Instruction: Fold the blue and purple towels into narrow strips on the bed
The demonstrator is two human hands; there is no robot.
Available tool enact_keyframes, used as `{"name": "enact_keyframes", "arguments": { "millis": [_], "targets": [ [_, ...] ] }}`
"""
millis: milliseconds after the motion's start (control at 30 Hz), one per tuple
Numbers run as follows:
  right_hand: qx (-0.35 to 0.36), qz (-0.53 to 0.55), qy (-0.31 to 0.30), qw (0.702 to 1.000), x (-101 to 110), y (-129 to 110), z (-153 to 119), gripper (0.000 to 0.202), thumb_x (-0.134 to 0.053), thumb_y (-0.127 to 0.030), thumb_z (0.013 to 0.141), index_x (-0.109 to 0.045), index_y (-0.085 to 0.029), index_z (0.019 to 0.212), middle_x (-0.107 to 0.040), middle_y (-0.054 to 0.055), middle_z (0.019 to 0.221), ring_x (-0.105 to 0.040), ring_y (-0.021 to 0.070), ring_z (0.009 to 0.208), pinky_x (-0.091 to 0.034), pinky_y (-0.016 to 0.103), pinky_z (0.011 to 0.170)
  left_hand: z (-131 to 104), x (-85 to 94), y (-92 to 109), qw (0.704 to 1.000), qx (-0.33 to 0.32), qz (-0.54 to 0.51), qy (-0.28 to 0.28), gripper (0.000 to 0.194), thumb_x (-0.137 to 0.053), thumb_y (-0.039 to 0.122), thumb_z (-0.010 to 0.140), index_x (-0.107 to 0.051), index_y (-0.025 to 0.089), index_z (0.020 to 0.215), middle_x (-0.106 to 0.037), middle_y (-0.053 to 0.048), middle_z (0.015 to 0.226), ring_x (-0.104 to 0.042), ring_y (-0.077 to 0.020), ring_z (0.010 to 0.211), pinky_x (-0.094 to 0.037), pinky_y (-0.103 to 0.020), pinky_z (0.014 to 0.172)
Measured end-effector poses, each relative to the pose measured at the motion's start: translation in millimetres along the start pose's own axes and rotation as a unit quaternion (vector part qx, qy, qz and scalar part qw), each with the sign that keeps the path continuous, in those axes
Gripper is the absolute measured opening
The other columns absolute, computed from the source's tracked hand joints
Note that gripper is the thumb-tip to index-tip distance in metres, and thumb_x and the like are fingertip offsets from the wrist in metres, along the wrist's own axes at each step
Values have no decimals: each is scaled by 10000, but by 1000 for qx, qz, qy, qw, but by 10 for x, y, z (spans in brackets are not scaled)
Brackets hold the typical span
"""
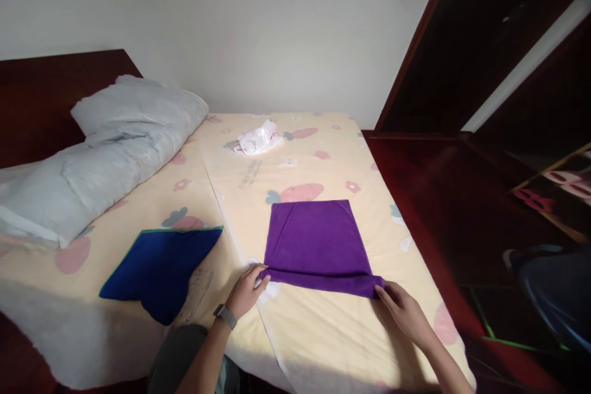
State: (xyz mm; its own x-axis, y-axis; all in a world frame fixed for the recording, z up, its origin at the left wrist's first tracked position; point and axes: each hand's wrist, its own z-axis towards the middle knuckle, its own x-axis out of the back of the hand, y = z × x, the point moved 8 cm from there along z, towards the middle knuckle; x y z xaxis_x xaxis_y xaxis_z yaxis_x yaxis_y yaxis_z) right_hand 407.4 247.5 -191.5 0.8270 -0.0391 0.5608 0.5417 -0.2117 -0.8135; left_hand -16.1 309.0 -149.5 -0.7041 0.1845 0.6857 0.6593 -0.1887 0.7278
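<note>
A purple cloth (314,240) lies flat on the bed (332,332), its near edge folded over into a narrow strip. My left hand (245,290) pinches the left end of that folded edge. At the right end, my right hand (402,309) grips the strip's corner. A watch sits on my left wrist. A dark blue cloth (161,268) with a green border lies to the left of my left hand, partly hanging over the mattress edge.
A grey pillow (106,148) rests at the bed's left against a dark wooden headboard. A crumpled white plastic bag (258,138) lies at the far end. Dark red floor and a dark wooden door (466,55) stand to the right.
</note>
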Motion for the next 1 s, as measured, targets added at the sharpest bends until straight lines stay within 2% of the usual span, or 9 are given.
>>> {"name": "enact_keyframes", "arguments": {
  "millis": [100,200,367,500,633,700,800,900,1000],
  "targets": [
    [-35,12,34,999,-29,7,83,495,-453,-615,884,-639,-203,1084,-703,104,1173,-633,285,1123,-469,381,994,60,-61,-120,998,33,-46,30,302,-538,436,925,-638,213,1101,-716,-66,1009,-680,-213,936,-535,-320,853],
    [-52,3,52,997,-75,7,134,554,-397,-623,897,-623,-187,1153,-671,132,1256,-601,303,1191,-445,390,1024,97,-124,-172,995,32,-81,43,357,-626,454,859,-633,205,1113,-708,-74,1038,-667,-225,952,-537,-311,817],
    [-52,-45,36,997,-70,27,137,611,-316,-622,920,-604,-175,1220,-663,145,1277,-604,317,1198,-447,397,1012,115,-138,-248,988,59,-130,66,375,-498,511,925,-643,183,1033,-681,-24,807,-637,-174,737,-495,-265,664],
    [-59,-105,2,993,-55,25,107,615,-293,-627,927,-626,-186,1198,-698,137,1213,-636,333,1140,-471,420,966,101,-29,-203,994,48,18,95,344,-546,495,894,-656,187,1000,-621,-4,686,-595,-178,662,-448,-274,637],
    [-50,-116,35,991,-1,-79,79,650,-333,-668,905,-649,-179,1193,-678,125,1257,-616,327,1181,-462,416,1000,70,53,-88,985,34,135,98,320,-573,487,868,-602,205,720,-612,-26,682,-605,-199,726,-438,-294,724],
    [-78,-105,45,990,-6,-71,69,690,-370,-709,876,-648,-179,1219,-675,117,1269,-612,332,1192,-469,428,1002,55,34,-101,988,76,111,75,369,-528,527,889,-568,210,706,-614,-21,679,-611,-190,706,-419,-272,674],
    [-119,-87,39,988,-75,-18,85,758,-419,-743,836,-620,-158,1274,-694,131,1233,-630,347,1168,-500,439,964,35,-63,-167,986,156,52,31,375,-472,564,909,-580,216,824,-588,19,610,-597,-167,606,-352,-248,571],
    [-123,-73,40,989,-110,23,135,771,-451,-728,817,-610,-130,1277,-708,155,1194,-647,359,1137,-514,444,941,45,-133,-220,981,191,36,15,412,-498,575,880,-516,216,679,-492,46,515,-546,-154,548,-293,-254,536],
    [-103,-25,44,993,-67,63,137,680,-471,-696,805,-665,-148,1157,-716,144,1181,-656,335,1127,-515,414,949,67,-137,-272,979,199,-32,35,456,-532,600,835,-450,216,603,-453,58,509,-506,-135,537,-295,-252,527]
  ]
}}
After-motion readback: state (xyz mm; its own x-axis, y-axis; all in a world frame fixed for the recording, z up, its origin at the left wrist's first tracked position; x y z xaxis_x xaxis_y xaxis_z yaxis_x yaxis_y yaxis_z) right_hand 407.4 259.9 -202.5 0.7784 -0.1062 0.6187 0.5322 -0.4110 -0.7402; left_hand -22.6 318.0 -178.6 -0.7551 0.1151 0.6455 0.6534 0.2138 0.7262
